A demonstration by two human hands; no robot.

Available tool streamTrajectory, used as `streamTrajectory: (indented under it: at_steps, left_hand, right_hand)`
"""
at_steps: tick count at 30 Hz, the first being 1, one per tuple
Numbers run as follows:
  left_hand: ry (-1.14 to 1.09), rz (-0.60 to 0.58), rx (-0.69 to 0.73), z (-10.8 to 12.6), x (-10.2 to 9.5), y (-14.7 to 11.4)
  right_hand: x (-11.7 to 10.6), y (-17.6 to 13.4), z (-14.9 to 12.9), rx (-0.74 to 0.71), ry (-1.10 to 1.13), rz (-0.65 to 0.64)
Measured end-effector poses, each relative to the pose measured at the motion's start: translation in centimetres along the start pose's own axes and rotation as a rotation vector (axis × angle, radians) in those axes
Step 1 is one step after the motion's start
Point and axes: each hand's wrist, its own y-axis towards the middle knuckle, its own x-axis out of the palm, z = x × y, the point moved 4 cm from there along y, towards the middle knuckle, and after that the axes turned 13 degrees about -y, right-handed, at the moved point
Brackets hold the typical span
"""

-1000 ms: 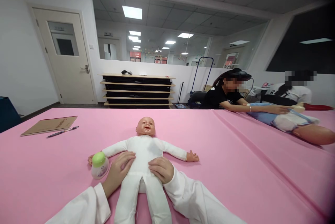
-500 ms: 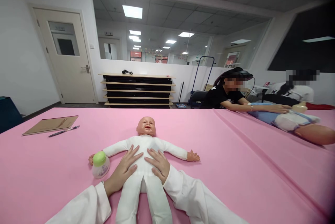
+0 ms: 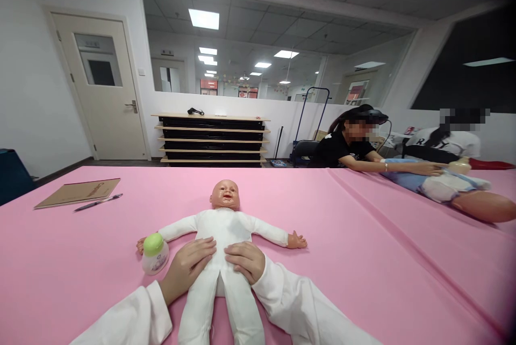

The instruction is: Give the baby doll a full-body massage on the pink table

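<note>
A baby doll (image 3: 223, 227) with a white cloth body lies on its back on the pink-covered table (image 3: 342, 291), head pointing away from me and arms spread. My left hand (image 3: 191, 264) rests on the left side of its belly, fingers together and laid along the cloth. On the other side of the belly lies my right hand (image 3: 245, 260), its fingers slightly bent and also flat on the cloth. A grey patch shows on the doll's chest. Beside the doll's hand at left stands a clear bottle (image 3: 155, 261) with a green cap (image 3: 153, 244).
A brown notebook (image 3: 78, 193) and a pen (image 3: 99, 202) lie at the far left of the table. At the right, a person in black (image 3: 342, 146) reaches over another doll (image 3: 484, 205). Someone in white (image 3: 455, 141) sits behind. Stacked boards (image 3: 213, 133) stand by the wall.
Both hands have drawn slightly down the doll toward me, from chest to belly. Their spread fingers have come together. The grey chest patch is now more exposed.
</note>
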Motion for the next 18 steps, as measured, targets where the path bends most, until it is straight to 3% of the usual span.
streamTrajectory:
  at_steps: [4, 9, 14, 18]
  left_hand:
    - [-0.037, -0.125, -0.017, 0.2, 0.4, 0.2]
    - [-0.12, -0.251, -0.259, -0.3, 0.9, 0.4]
    - [-0.155, -0.167, -0.472, -1.5, 1.1, -0.2]
    - [-0.139, -0.122, -0.465, -1.8, 1.0, -0.4]
  right_hand:
    - [1.2, -0.7, 0.3, 0.025, -0.038, -0.136]
    - [2.0, -1.5, 1.1, 0.125, -0.122, -0.371]
    - [2.3, -2.2, 2.3, 0.297, -0.194, -0.332]
    - [2.0, -2.2, 2.4, 0.322, -0.216, -0.265]
